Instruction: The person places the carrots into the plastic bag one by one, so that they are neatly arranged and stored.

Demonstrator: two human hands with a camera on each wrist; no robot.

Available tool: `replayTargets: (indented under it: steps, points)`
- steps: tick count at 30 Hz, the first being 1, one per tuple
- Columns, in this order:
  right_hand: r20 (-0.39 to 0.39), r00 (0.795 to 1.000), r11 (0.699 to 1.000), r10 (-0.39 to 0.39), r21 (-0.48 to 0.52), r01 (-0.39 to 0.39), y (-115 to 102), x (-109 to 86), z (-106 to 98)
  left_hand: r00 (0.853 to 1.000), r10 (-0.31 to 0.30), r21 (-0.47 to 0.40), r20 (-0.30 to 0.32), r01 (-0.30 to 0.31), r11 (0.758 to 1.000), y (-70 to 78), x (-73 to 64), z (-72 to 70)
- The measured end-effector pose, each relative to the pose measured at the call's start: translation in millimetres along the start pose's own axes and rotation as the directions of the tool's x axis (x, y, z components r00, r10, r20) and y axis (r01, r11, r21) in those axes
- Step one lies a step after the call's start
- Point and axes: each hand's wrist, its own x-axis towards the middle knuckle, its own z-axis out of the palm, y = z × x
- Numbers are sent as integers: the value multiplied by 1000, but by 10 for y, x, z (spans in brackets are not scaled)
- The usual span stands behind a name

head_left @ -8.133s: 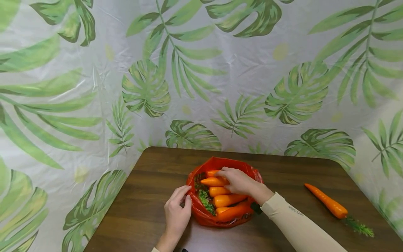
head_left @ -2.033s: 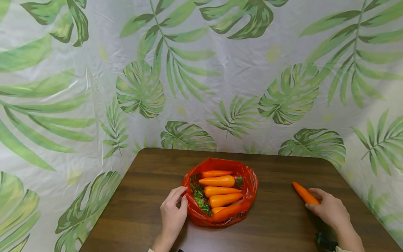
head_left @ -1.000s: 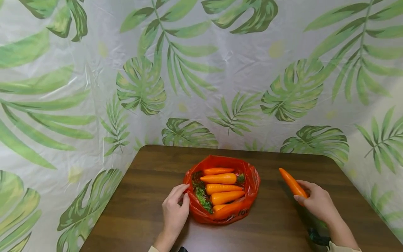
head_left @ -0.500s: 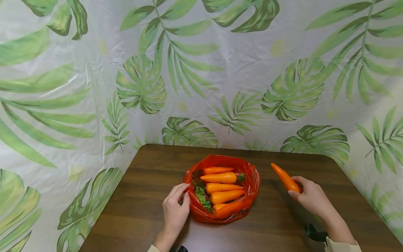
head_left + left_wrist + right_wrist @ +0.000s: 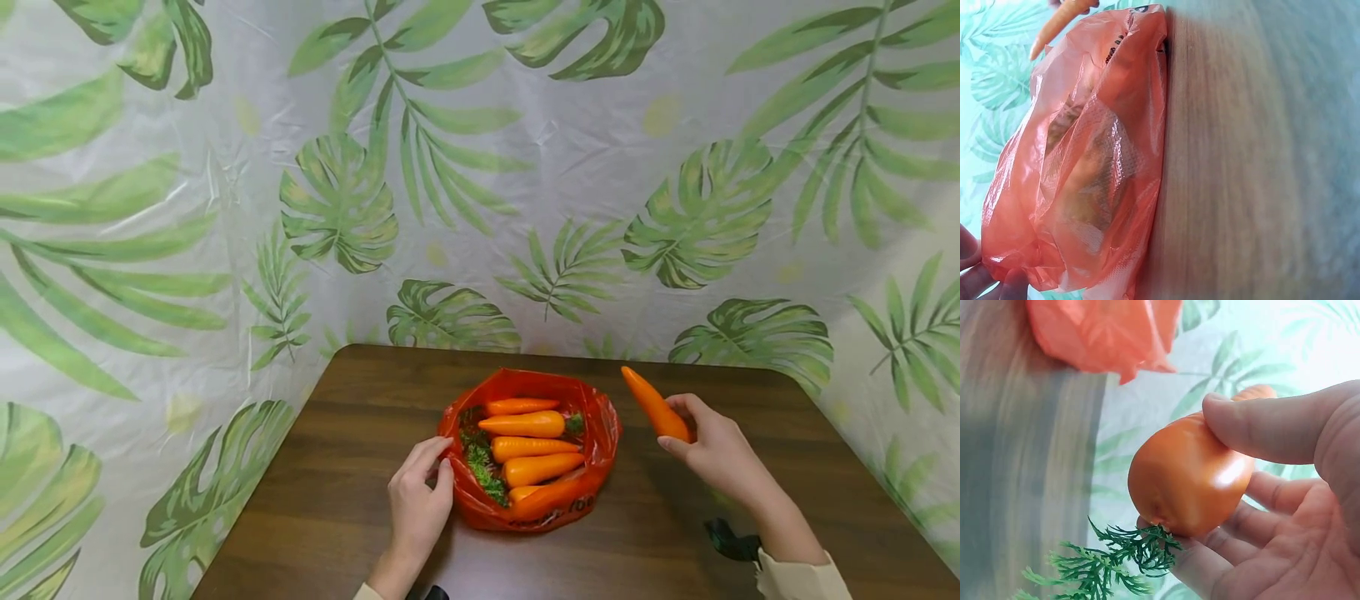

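Observation:
A carrot (image 5: 655,406) with a green top is held between the thumb and fingers of my right hand (image 5: 716,450), raised over the table to the right of the bag. Its leafy top (image 5: 1110,559) hangs down in the right wrist view. The red plastic bag (image 5: 480,512) stands with its mouth wide, and several carrots (image 5: 525,424) lie side by side inside it with green leaves at their ends. My left hand (image 5: 420,500) pinches the bag's left rim between thumb and fingers; the left wrist view shows its fingertips (image 5: 1013,284) at the bag's edge.
The brown wooden table (image 5: 352,433) carries the bag near its middle. Behind and beside it hangs a pale curtain (image 5: 585,167) printed with green leaves. A dark strap (image 5: 731,542) shows below my right wrist.
The carrot lay on the table at the right 8 seconds ago, when my right hand was in the bag. Now my right hand holds it, lifted and moved left towards the bag. My left hand stays put.

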Motion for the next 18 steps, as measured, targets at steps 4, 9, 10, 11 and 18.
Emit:
replayTargets:
  steps: [4, 9, 10, 11, 18]
  points:
    - [11, 1000, 1000, -11, 5, 11, -97, 49, -9, 1000, 20, 0, -14, -20, 1000, 3, 2, -1]
    - [5, 999, 998, -53, 37, 53, -224, 104, -1, 999, 34, -5, -24, -34, 999, 6, 8, -4]
    - [5, 998, 997, -63, 42, 63, -254, 114, 2, 999, 31, -6, -24, -31, 1000, 10, 8, -6]
    - [4, 997, 996, -74, 45, 74, -282, 123, 8, 999, 30, -7, -25, -30, 1000, 12, 8, -6]
    - [-2, 990, 990, -139, 37, 139, -447, 189, 57, 999, 39, 1, -32, -39, 999, 23, 15, -7]
